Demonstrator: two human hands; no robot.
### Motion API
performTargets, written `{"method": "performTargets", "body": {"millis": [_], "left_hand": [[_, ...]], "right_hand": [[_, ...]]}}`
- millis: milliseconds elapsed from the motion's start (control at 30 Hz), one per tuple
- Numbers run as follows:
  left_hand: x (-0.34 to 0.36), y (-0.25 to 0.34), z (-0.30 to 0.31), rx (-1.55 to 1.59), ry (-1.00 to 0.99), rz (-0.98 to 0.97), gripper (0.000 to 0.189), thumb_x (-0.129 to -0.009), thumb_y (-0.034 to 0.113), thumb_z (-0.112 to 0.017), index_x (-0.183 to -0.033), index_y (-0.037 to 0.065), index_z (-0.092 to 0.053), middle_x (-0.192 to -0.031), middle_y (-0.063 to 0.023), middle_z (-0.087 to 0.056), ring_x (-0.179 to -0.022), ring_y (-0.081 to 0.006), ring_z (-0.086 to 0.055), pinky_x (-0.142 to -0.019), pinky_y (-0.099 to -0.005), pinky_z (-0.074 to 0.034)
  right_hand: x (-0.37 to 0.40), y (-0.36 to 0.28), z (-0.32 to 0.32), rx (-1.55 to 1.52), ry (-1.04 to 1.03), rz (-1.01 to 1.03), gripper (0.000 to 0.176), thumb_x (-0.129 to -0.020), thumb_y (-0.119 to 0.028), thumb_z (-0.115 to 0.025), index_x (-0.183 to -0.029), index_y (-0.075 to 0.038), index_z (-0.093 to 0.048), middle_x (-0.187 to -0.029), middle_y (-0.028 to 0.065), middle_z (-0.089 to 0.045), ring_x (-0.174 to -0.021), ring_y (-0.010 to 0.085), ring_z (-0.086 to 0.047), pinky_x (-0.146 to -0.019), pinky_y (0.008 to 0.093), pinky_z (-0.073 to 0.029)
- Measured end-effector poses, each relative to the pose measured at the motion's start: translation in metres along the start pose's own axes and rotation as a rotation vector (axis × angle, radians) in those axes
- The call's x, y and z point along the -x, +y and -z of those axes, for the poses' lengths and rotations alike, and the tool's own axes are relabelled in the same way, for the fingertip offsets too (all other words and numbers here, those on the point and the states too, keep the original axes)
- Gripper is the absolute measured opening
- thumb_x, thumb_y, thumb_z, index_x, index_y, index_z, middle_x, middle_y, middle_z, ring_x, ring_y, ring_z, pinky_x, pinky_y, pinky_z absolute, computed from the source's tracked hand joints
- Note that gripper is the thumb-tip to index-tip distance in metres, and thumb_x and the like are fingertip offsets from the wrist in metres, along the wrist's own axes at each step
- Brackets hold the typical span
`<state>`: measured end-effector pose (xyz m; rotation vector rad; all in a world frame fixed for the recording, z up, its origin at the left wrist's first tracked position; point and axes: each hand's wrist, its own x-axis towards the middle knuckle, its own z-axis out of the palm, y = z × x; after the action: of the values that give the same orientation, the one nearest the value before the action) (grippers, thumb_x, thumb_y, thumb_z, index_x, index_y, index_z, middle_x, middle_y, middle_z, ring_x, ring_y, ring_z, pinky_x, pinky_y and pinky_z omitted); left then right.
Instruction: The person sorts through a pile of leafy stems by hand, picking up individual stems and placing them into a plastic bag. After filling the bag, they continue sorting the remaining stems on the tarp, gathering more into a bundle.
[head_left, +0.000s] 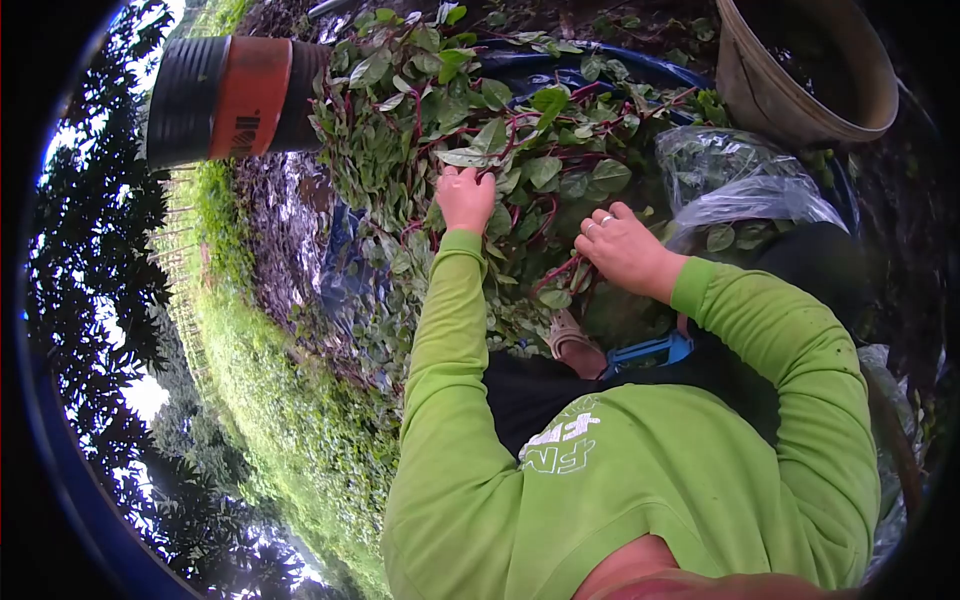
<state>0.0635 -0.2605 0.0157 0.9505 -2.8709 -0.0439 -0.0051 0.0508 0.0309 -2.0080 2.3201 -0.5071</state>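
Observation:
My left hand (pixel 465 200) is closed at the edge of a heap of leafy greens (pixel 370 150), its fingertips and thumb at a broad green leaf (pixel 468 157) on a stem. To its right, my right hand (pixel 628 250), with rings on its fingers, is curled round red stems (pixel 562 272) whose leaves hang below the fingers. Its palm side is hidden. More red-stemmed greens lie between and beyond both hands.
A black and red drum (pixel 250 100) stands at the upper left. At the upper right are a large bucket (pixel 735 80) and a clear plastic bag (pixel 740 180) by the greens. A sandal (pixel 575 345) and a blue strap (pixel 650 350) show near my lap.

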Motion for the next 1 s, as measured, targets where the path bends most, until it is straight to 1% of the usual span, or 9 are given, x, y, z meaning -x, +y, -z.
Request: {"method": "performTargets", "body": {"millis": [67,100,200,333,467,500,767,867,1000], "left_hand": [[-0.01,0.025,0.001,0.061,-0.107,0.225,0.041,-0.089,0.044,-0.068,-0.107,0.009,-0.077,-0.122,-0.0209,-0.065,-0.116,-0.0406,-0.059,-0.096,-0.0569,-0.048],[-0.015,0.03,-0.005,0.051,-0.056,0.247,0.05,-0.087,0.053,-0.069,-0.105,0.008,-0.077,-0.124,-0.021,-0.066,-0.119,-0.0401,-0.058,-0.097,-0.0604,-0.045],[-0.031,0.028,-0.029,0.096,-0.032,0.262,0.049,-0.088,0.055,-0.068,-0.105,0.01,-0.077,-0.113,-0.0205,-0.07,-0.117,-0.0377,-0.06,-0.096,-0.0574,-0.048],[-0.037,0.02,-0.029,0.69,0.063,0.241,0.035,-0.099,0.035,-0.064,-0.092,0.001,-0.068,-0.092,-0.0185,-0.072,-0.083,-0.0304,-0.068,-0.073,-0.0423,-0.05],[-0.027,0.003,-0.017,1.119,-0.004,0.289,0.026,-0.104,0.022,-0.06,-0.088,0.001,-0.061,-0.081,-0.0048,-0.065,-0.067,-0.0127,-0.054,-0.064,-0.0336,-0.045],[-0.014,0.022,0.014,1.353,-0.126,0.407,0.023,-0.106,0.021,-0.058,-0.092,0.003,-0.061,-0.082,0.0,-0.063,-0.071,-0.0081,-0.052,-0.065,-0.0301,-0.045],[0.031,0.013,0.02,1.314,-0.327,0.364,0.022,-0.106,0.023,-0.059,-0.092,0.006,-0.056,-0.086,0.0016,-0.061,-0.076,-0.0048,-0.05,-0.067,-0.0256,-0.044],[0.049,0.025,0.02,1.316,-0.289,0.259,0.025,-0.107,0.022,-0.058,-0.089,0.006,-0.053,-0.083,0.0018,-0.059,-0.074,-0.0049,-0.048,-0.066,-0.0258,-0.043],[0.069,0.017,0.011,1.1,-0.324,0.028,0.018,-0.106,0.019,-0.058,-0.103,0.002,-0.061,-0.09,0.0,-0.064,-0.081,-0.0057,-0.053,-0.074,-0.0243,-0.046]], "right_hand": [[-0.001,-0.001,0.0,-0.004,-0.014,0.004,0.01,-0.085,-0.017,-0.061,-0.094,-0.013,-0.065,-0.093,0.0027,-0.062,-0.101,0.0208,-0.06,-0.09,0.0421,-0.044],[-0.002,-0.001,-0.001,-0.015,-0.017,0.004,0.01,-0.085,-0.017,-0.061,-0.094,-0.013,-0.065,-0.093,0.0027,-0.062,-0.1,0.0207,-0.06,-0.09,0.042,-0.044],[-0.008,-0.001,-0.002,-0.028,-0.011,0.007,0.009,-0.086,-0.018,-0.061,-0.093,-0.014,-0.065,-0.093,0.0024,-0.061,-0.1,0.0204,-0.06,-0.089,0.0411,-0.043],[-0.013,-0.001,0.001,-0.02,0.022,0.049,0.008,-0.087,-0.018,-0.06,-0.093,-0.015,-0.065,-0.094,0.0016,-0.06,-0.101,0.0194,-0.058,-0.089,0.0398,-0.042],[-0.015,-0.006,0.008,-0.034,0.068,0.086,0.008,-0.086,-0.018,-0.06,-0.092,-0.016,-0.065,-0.094,0.0011,-0.059,-0.101,0.0185,-0.058,-0.09,0.0391,-0.041],[-0.015,-0.006,0.008,-0.037,0.082,0.099,0.008,-0.086,-0.018,-0.06,-0.092,-0.016,-0.065,-0.094,0.0011,-0.06,-0.102,0.0185,-0.058,-0.091,0.0389,-0.041],[-0.017,-0.011,0.018,-0.081,0.202,0.167,0.01,-0.085,-0.017,-0.058,-0.092,-0.013,-0.064,-0.099,0.0034,-0.061,-0.102,0.0197,-0.058,-0.095,0.0392,-0.042],[-0.02,-0.013,0.023,-0.076,0.258,0.211,0.015,-0.085,-0.017,-0.058,-0.097,-0.012,-0.065,-0.111,0.0063,-0.064,-0.112,0.022,-0.059,-0.103,0.0409,-0.041],[-0.024,-0.011,0.037,-0.063,0.29,0.17,0.017,-0.089,-0.017,-0.058,-0.102,-0.01,-0.066,-0.129,0.0118,-0.063,-0.129,0.0278,-0.055,-0.114,0.0443,-0.037]]}}
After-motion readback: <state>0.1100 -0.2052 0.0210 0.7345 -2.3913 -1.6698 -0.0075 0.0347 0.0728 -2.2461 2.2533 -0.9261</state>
